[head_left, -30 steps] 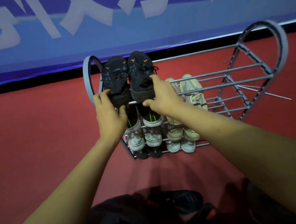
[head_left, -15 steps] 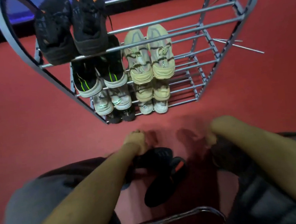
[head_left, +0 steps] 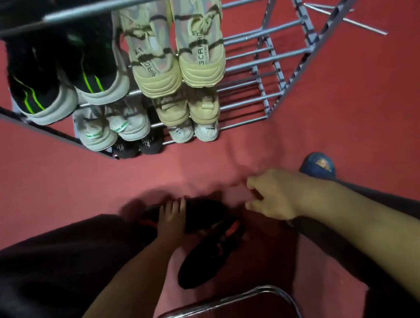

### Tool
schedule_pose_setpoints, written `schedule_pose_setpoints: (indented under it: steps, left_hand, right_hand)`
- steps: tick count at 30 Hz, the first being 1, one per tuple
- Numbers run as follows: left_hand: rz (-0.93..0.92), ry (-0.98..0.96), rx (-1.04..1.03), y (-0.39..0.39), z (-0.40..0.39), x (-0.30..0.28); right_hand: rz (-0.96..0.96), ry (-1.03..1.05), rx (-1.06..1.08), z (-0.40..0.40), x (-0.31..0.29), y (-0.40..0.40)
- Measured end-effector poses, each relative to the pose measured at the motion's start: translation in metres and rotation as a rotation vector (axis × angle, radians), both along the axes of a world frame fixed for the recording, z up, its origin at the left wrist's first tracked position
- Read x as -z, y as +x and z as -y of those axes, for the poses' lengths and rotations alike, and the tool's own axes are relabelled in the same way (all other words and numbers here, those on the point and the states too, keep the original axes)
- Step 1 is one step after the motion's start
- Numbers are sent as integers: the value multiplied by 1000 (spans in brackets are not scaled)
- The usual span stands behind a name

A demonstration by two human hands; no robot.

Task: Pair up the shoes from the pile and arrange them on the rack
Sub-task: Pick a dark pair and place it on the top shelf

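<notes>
Bare forearms without sleeves, dark trousers [head_left: 48, 271], a blue shoe [head_left: 317, 165] on one foot

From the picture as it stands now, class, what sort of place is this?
Probably an indoor staged or practice area, not a home: red carpeted floor, a metal shoe rack holding paired shoes, and loose black shoes lying by a chrome chair frame.
</notes>
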State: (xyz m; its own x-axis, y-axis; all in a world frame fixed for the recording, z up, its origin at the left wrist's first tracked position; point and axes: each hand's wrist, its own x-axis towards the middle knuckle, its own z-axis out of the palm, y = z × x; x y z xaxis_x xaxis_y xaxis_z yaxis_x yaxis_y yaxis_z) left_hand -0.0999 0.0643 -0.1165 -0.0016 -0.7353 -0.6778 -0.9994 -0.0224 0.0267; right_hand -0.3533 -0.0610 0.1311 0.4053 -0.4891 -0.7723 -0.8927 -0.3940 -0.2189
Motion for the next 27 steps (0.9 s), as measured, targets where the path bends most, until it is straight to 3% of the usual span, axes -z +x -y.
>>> schedule_pose_setpoints:
  steps: [3, 6, 11, 14, 16, 18, 20, 23, 27]
  left_hand:
    - [26, -25, -55, 1, 23, -5]
    - [-99, -52, -73, 10, 44, -25]
    - [-93, -31, -134, 17, 66, -95]
    - [-101, -62, -62, 20, 88, -147]
    - [-158, -92, 43, 18, 103, -187]
    - [-248, -93, 153, 11, 114, -229]
    - [-361, -53, 253, -3, 123, -269]
    - [-449, -56, 389, -28, 127, -311]
    - [-505, -237, 415, -46, 123, -331]
  right_hand:
    - [1, 27, 9, 4, -3, 0]
    - [3, 68, 69, 11, -2, 2]
    - [-13, 36, 94, 13, -8, 7]
    - [-19, -25, 98, 11, -7, 7]
    - [96, -42, 206, 7, -13, 9]
    - [337, 48, 457, 0, -27, 17]
    - [518, 271, 689, -7, -44, 27]
    - [511, 473, 706, -12, -52, 27]
    - [523, 490, 716, -17, -59, 12]
